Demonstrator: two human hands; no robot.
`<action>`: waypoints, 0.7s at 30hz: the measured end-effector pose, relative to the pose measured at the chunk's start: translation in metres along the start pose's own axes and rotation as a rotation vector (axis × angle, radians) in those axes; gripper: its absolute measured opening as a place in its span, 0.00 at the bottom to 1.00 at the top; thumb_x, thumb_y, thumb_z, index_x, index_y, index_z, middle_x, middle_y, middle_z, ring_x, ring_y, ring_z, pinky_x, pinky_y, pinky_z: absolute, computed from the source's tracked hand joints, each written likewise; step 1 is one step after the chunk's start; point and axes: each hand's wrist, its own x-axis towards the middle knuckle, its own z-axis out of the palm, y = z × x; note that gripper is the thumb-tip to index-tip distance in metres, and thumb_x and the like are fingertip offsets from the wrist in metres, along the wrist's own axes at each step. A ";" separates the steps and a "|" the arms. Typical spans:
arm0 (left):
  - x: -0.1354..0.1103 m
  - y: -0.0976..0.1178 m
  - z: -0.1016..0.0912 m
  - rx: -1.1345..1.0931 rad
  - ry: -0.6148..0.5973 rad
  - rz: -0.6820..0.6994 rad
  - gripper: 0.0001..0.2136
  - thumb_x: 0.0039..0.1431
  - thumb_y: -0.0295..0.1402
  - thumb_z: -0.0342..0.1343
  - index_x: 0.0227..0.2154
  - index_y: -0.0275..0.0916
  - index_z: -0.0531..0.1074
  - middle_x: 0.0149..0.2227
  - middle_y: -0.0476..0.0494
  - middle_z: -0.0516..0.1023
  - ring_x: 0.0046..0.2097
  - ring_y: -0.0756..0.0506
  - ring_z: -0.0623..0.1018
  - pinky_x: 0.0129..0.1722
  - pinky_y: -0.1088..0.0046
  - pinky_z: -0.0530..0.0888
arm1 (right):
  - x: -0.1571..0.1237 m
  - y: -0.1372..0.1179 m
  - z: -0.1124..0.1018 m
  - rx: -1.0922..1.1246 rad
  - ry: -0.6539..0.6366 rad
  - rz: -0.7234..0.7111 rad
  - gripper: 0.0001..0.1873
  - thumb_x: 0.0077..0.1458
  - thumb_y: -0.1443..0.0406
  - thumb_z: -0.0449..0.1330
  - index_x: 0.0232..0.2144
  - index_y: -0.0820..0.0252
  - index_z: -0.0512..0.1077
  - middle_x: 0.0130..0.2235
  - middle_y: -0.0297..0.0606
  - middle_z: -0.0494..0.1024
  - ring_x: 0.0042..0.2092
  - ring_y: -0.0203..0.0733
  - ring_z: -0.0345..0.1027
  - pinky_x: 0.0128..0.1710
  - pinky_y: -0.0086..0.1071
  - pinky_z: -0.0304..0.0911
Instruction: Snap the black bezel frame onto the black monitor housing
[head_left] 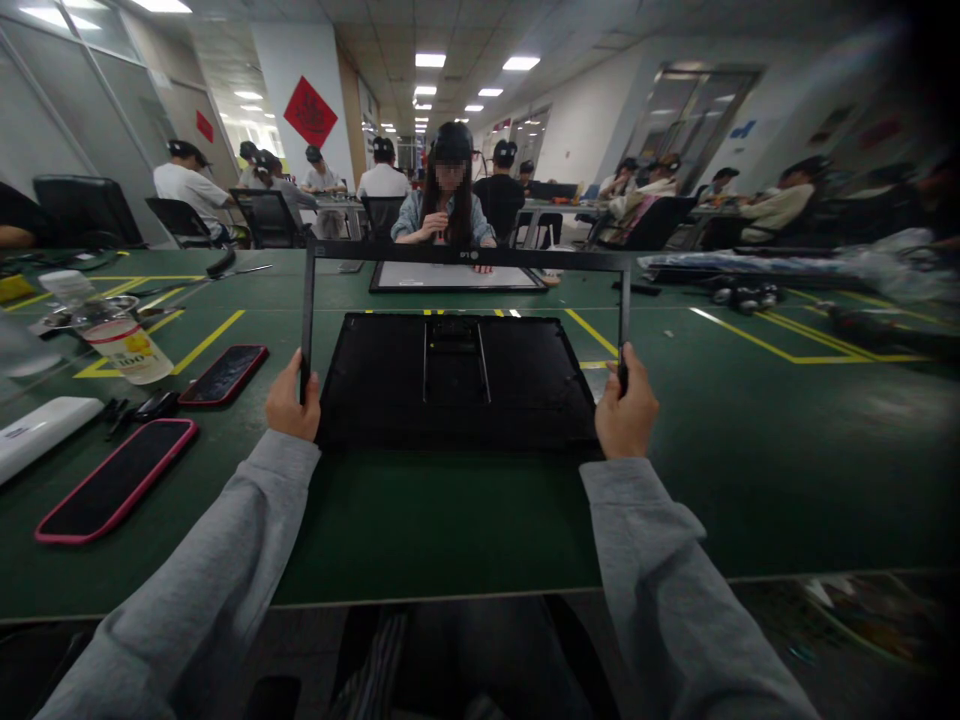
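Observation:
I hold a thin black monitor bezel frame (pixel 465 256) upright over the green table (pixel 420 530). My left hand (pixel 292 400) is closed round its left side bar, and my right hand (pixel 627 408) is closed round its right side bar. Below the raised frame a black monitor back panel (pixel 456 382) lies flat between my hands. Through the frame I see a person seated opposite with a white panel (pixel 456 277) in front of them.
On the left lie a pink-cased phone (pixel 116 480), a red-cased phone (pixel 223 374), a white oblong box (pixel 41 428), small black tools (pixel 146 406) and a tipped bottle (pixel 124 345). Wrapped parts (pixel 750 268) sit far right. Several people sit at tables behind.

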 end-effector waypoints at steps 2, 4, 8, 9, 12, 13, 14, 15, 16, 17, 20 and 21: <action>0.000 -0.002 0.003 0.000 -0.010 -0.008 0.25 0.62 0.43 0.48 0.58 0.35 0.65 0.55 0.34 0.74 0.57 0.40 0.73 0.58 0.60 0.69 | 0.000 0.002 0.001 -0.019 -0.014 0.010 0.29 0.60 0.68 0.48 0.63 0.62 0.61 0.56 0.48 0.74 0.56 0.47 0.68 0.59 0.44 0.59; -0.001 -0.004 0.005 -0.006 -0.020 -0.016 0.25 0.62 0.43 0.49 0.58 0.35 0.66 0.55 0.34 0.74 0.56 0.40 0.74 0.57 0.60 0.69 | 0.000 0.003 0.002 -0.030 -0.020 0.014 0.28 0.59 0.68 0.48 0.62 0.63 0.63 0.54 0.48 0.75 0.55 0.47 0.69 0.58 0.44 0.60; 0.000 -0.005 0.006 -0.005 -0.054 -0.029 0.25 0.61 0.42 0.49 0.57 0.34 0.67 0.54 0.33 0.74 0.56 0.40 0.74 0.57 0.59 0.70 | 0.000 0.003 0.001 -0.022 -0.029 0.022 0.28 0.58 0.69 0.49 0.61 0.64 0.64 0.54 0.48 0.75 0.54 0.47 0.70 0.57 0.43 0.61; 0.000 -0.006 0.006 -0.004 -0.064 -0.032 0.25 0.61 0.42 0.49 0.57 0.34 0.67 0.54 0.33 0.74 0.56 0.39 0.74 0.57 0.59 0.70 | -0.001 0.002 0.001 -0.023 -0.035 0.025 0.28 0.58 0.69 0.49 0.61 0.64 0.65 0.54 0.48 0.75 0.54 0.47 0.70 0.57 0.43 0.61; 0.000 -0.007 0.006 -0.003 -0.084 -0.043 0.24 0.61 0.41 0.49 0.57 0.34 0.67 0.54 0.33 0.75 0.56 0.39 0.75 0.56 0.58 0.70 | -0.001 0.002 0.001 -0.040 -0.055 0.041 0.28 0.58 0.69 0.49 0.60 0.63 0.65 0.54 0.48 0.75 0.54 0.48 0.70 0.57 0.44 0.61; 0.000 -0.007 0.006 -0.003 -0.089 -0.048 0.24 0.61 0.41 0.50 0.57 0.34 0.67 0.54 0.34 0.75 0.55 0.39 0.75 0.56 0.58 0.70 | -0.001 0.002 0.001 -0.047 -0.060 0.050 0.28 0.58 0.68 0.50 0.60 0.63 0.65 0.54 0.48 0.75 0.54 0.48 0.70 0.57 0.44 0.62; -0.001 -0.008 0.007 -0.004 -0.094 -0.053 0.24 0.60 0.41 0.50 0.57 0.34 0.67 0.54 0.34 0.75 0.55 0.39 0.75 0.56 0.58 0.70 | -0.001 0.003 0.002 -0.054 -0.066 0.060 0.28 0.58 0.68 0.50 0.61 0.63 0.65 0.53 0.48 0.75 0.53 0.48 0.70 0.56 0.45 0.62; -0.001 -0.009 0.007 -0.005 -0.098 -0.057 0.24 0.60 0.41 0.50 0.56 0.34 0.68 0.54 0.34 0.75 0.55 0.40 0.75 0.56 0.59 0.71 | -0.001 0.003 0.002 -0.062 -0.073 0.071 0.28 0.58 0.68 0.50 0.61 0.62 0.65 0.53 0.48 0.76 0.53 0.49 0.71 0.56 0.45 0.62; -0.001 -0.010 0.008 -0.006 -0.101 -0.062 0.24 0.60 0.40 0.50 0.56 0.34 0.68 0.54 0.34 0.75 0.55 0.40 0.75 0.56 0.59 0.71 | -0.001 0.004 0.002 -0.068 -0.079 0.081 0.28 0.58 0.68 0.50 0.61 0.62 0.65 0.53 0.47 0.76 0.52 0.49 0.71 0.56 0.46 0.62; -0.002 -0.011 0.008 -0.006 -0.104 -0.067 0.24 0.60 0.40 0.51 0.56 0.34 0.68 0.53 0.34 0.75 0.54 0.40 0.75 0.56 0.60 0.71 | -0.001 0.004 0.003 -0.071 -0.088 0.090 0.28 0.58 0.68 0.50 0.61 0.61 0.65 0.52 0.47 0.76 0.52 0.49 0.71 0.56 0.46 0.62; -0.003 -0.013 0.010 -0.013 -0.116 -0.083 0.23 0.60 0.40 0.51 0.57 0.36 0.68 0.51 0.37 0.77 0.53 0.42 0.76 0.55 0.61 0.71 | -0.002 0.004 0.002 -0.074 -0.116 0.107 0.28 0.58 0.67 0.50 0.61 0.61 0.65 0.52 0.47 0.77 0.52 0.49 0.71 0.56 0.46 0.62; -0.003 -0.014 0.010 -0.016 -0.122 -0.089 0.23 0.60 0.40 0.51 0.57 0.36 0.68 0.50 0.37 0.78 0.52 0.42 0.77 0.55 0.61 0.71 | -0.002 0.004 0.002 -0.077 -0.124 0.110 0.28 0.58 0.67 0.50 0.61 0.62 0.65 0.52 0.47 0.76 0.52 0.49 0.71 0.56 0.46 0.62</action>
